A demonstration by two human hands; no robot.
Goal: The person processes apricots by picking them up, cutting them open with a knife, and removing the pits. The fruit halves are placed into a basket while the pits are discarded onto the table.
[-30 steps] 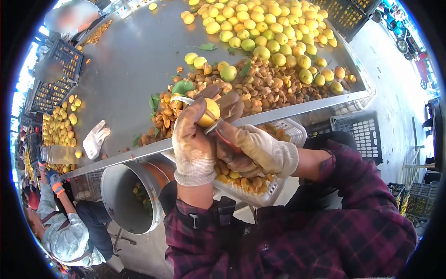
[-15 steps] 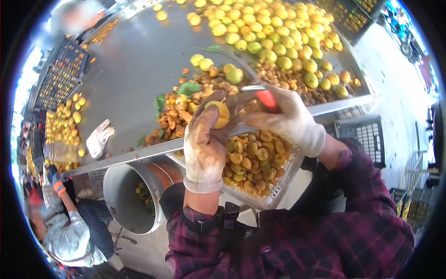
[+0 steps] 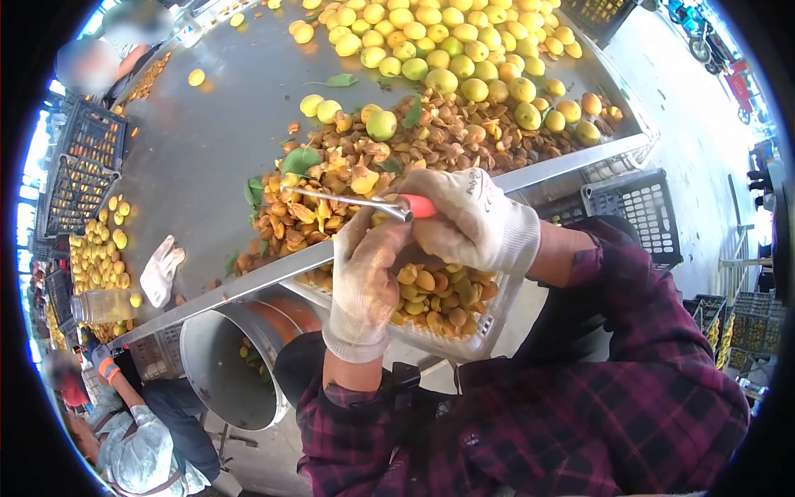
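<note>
red-handled knife (image 3: pixel 421 206) over the metal surface (image 3: pixel 224 91)
right hand (image 3: pixel 476 219) curled tight round its handle, blade above brown scraps (image 3: pixel 302 217); left hand (image 3: pixel 364 282) mostly closed on a half-hidden yellow fruit (image 3: pixel 382 217), crate (image 3: pixel 503 308) just below.

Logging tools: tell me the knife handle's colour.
The handle is red; it shows in the head view, the only one.

Worn on the head, the single wide, round view looks forward and down, close above the left hand (image 3: pixel 364 286) and right hand (image 3: pixel 480 219) mid-frame, with the metal table (image 3: pixel 224 124) stretching toward the top.
</note>
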